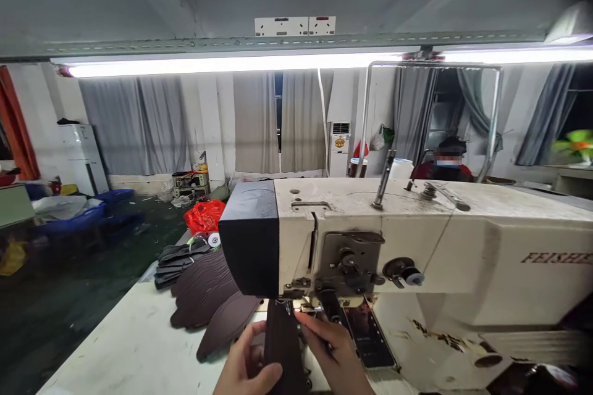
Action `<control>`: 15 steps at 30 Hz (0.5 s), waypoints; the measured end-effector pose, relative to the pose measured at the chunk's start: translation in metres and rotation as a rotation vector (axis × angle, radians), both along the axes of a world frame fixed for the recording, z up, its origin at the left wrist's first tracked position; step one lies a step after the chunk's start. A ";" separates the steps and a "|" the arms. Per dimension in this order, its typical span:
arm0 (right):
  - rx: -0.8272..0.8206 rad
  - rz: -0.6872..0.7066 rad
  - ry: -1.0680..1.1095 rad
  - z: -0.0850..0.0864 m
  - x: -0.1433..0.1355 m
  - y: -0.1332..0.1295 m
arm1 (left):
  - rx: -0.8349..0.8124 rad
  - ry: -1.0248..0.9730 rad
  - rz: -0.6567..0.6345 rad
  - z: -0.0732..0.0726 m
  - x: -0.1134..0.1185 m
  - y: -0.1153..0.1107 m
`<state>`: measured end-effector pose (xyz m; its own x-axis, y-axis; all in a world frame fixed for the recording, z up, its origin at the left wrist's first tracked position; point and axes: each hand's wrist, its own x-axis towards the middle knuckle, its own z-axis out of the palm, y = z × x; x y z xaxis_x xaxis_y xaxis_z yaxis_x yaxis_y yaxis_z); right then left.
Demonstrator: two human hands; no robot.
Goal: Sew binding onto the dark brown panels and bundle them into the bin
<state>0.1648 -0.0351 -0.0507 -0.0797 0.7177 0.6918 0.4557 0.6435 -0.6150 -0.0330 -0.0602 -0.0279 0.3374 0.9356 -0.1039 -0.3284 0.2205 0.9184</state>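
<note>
A dark brown fabric piece runs lengthwise under the head of a cream-coloured sewing machine. My left hand is closed on its left edge, thumb on the near side and fingers curled behind. With bent fingers, my right hand grips the right edge close to the needle area, which the machine head partly hides. Beside my left hand, a fanned stack of brown curved fabric pieces lies on the white table. A bundle of black pieces sits behind that stack.
A phone with a lit screen lies under the machine arm, right of my right hand. Behind the stacks is a red plastic bag. A metal thread stand rises behind the machine. Further back, a person sits at the right.
</note>
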 end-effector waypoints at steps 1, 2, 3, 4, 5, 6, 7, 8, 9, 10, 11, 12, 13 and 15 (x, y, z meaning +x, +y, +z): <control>0.019 0.001 0.007 0.000 0.000 0.000 | 0.000 -0.006 -0.001 -0.001 0.000 0.000; 0.030 0.006 0.011 0.001 0.000 0.000 | -0.008 -0.012 0.004 0.000 0.000 -0.001; 0.033 0.012 0.012 0.001 0.000 0.001 | -0.021 -0.017 0.013 0.000 0.000 -0.002; 0.029 0.019 0.009 0.001 0.000 0.001 | -0.032 -0.018 0.025 0.002 -0.001 -0.004; 0.024 0.026 0.004 0.002 0.000 0.001 | -0.043 -0.011 0.039 0.003 -0.001 -0.006; 0.018 0.034 -0.002 0.002 0.000 0.001 | -0.049 0.000 0.051 0.005 -0.002 -0.008; 0.013 0.040 -0.007 0.002 0.000 0.001 | -0.051 0.011 0.061 0.006 -0.003 -0.009; 0.009 0.041 -0.012 0.003 0.000 0.001 | -0.049 0.020 0.067 0.007 -0.004 -0.011; 0.008 0.041 -0.016 0.003 0.001 0.001 | -0.042 0.025 0.073 0.007 -0.005 -0.012; 0.007 0.039 -0.020 0.003 0.001 0.001 | -0.036 0.024 0.079 0.007 -0.006 -0.014; 0.006 0.034 -0.024 0.004 0.001 0.001 | -0.031 0.017 0.087 0.007 -0.006 -0.015; 0.004 0.029 -0.028 0.004 0.001 0.001 | -0.028 0.006 0.098 0.007 -0.007 -0.015; 0.002 0.025 -0.033 0.005 0.001 0.000 | -0.029 -0.007 0.108 0.008 -0.008 -0.016; -0.003 0.024 -0.037 0.005 0.001 0.000 | -0.050 -0.035 0.122 0.010 -0.009 -0.016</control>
